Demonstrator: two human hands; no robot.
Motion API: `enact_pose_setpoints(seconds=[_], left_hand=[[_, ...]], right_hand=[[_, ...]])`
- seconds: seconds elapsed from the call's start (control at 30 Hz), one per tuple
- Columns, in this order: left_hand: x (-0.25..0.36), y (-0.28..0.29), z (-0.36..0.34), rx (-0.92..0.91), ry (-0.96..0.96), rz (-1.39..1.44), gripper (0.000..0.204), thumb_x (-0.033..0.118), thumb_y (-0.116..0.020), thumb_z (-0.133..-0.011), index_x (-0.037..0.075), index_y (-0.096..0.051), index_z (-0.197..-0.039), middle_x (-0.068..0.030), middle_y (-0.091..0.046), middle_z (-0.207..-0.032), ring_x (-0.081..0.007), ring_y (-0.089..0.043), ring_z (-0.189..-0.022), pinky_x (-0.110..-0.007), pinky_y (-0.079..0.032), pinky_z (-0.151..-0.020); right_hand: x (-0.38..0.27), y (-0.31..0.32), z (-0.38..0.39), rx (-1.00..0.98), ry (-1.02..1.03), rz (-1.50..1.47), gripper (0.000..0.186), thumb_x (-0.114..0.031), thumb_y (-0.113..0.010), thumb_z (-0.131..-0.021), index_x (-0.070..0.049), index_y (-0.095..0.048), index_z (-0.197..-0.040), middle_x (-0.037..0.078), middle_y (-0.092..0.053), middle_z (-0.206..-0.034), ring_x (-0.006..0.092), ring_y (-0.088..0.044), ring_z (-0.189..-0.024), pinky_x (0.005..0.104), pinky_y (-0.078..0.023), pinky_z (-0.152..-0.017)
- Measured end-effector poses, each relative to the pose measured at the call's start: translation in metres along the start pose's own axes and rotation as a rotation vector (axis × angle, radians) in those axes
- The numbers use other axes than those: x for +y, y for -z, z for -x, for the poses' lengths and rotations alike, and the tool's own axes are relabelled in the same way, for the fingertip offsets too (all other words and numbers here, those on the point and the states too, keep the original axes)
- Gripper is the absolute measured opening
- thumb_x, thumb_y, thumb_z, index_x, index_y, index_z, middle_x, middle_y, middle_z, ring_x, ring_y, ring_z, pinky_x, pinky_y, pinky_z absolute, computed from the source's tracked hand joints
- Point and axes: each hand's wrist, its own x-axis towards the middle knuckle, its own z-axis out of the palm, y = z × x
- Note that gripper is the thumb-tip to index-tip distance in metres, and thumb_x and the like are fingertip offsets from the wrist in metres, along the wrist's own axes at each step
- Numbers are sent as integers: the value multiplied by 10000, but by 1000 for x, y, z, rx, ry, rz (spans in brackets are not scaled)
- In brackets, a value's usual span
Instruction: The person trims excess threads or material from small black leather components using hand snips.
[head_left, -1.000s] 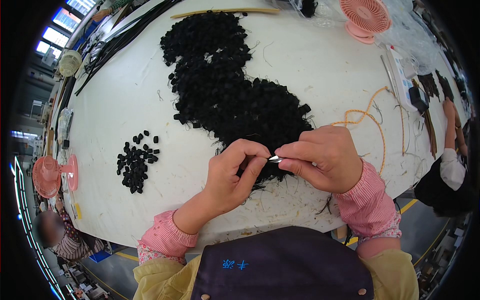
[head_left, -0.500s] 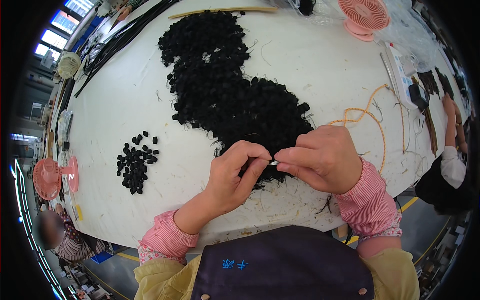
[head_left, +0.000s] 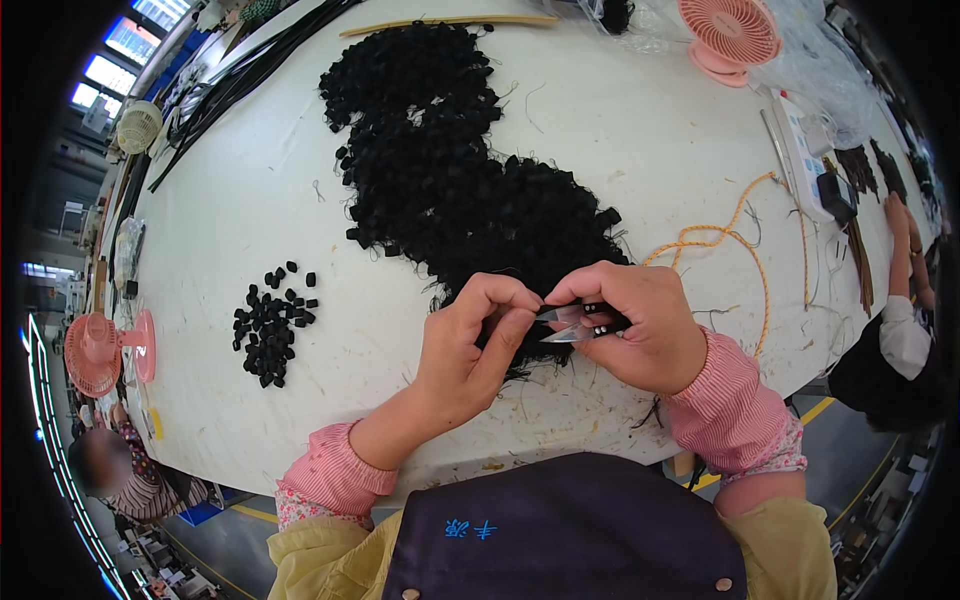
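Observation:
My right hand (head_left: pixel 650 330) grips black-handled thread snips (head_left: pixel 572 332). Their two metal blades stand apart, pointing at the fingertips of my left hand (head_left: pixel 468 340). Thumb and forefinger of that left hand are pinched together; whatever lies between them is too small or hidden to name. Both hands are over the near end of a long heap of small black fabric pieces (head_left: pixel 420 150) with loose threads sticking out. Off to the left is a smaller group of neat black pieces (head_left: pixel 268 335).
Orange cord (head_left: pixel 765 280) lies to the right on the white table (head_left: pixel 240 180). A power strip (head_left: pixel 800 155) and a pink fan (head_left: pixel 728 35) stand at the far right. Another pink fan (head_left: pixel 95 355) is at the left edge. Other people sit at both sides.
My right hand has shifted slightly and its fingers have spread, so the snips' parted blades now show. Before, only a small bright bit showed at the fingertips. My left hand keeps its pinch.

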Motion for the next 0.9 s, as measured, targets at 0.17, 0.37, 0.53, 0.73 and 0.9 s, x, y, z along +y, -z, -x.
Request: enact_pose_setpoints(seconds=[0.17,0.37,0.53,0.73,0.9], left_hand=[[3,4,-3,13,-37,-267,164,-19,-566,-887,16,-519,-1040,-96,-655,-1033,-53,-505,-629,-198,-438,-599],[9,-2,-3,27,47,48,270,-5,-635,-854,9,-552,-1112,-60,-667,-984,-33,-533,-646,-192,-440,-587],[12,8,-5,-13,64,-228,85,-11,-655,-842,18,-652,-922,-18,-645,-836,-42,-535,-644,-199,-432,-562],[2,4,-3,-33,17,-10,57,25,-559,-921,4,-557,-974,-30,-620,-879,-46,-536,-683,-202,-439,-592],[9,-2,0,-37,141,248,66,61,-481,-968,18,-473,-1017,-49,-592,-948,-54,-528,-722,-198,-448,-633]], right_hand=[[-4,11,-4,95,-37,16,290,31,-704,-684,-46,-610,-948,55,-659,-791,153,-684,-704,244,-549,-641],[-4,13,-4,43,246,312,354,31,-703,-611,-77,-608,-935,28,-631,-734,181,-648,-627,293,-503,-554],[0,10,-3,8,281,314,373,22,-696,-586,-92,-603,-928,27,-624,-715,227,-619,-596,330,-463,-524],[0,8,-3,-6,231,245,350,8,-698,-601,-98,-604,-921,21,-637,-721,219,-622,-599,319,-472,-536],[4,-1,1,20,218,190,348,-11,-712,-607,-111,-606,-923,10,-637,-717,208,-621,-592,309,-476,-550]])
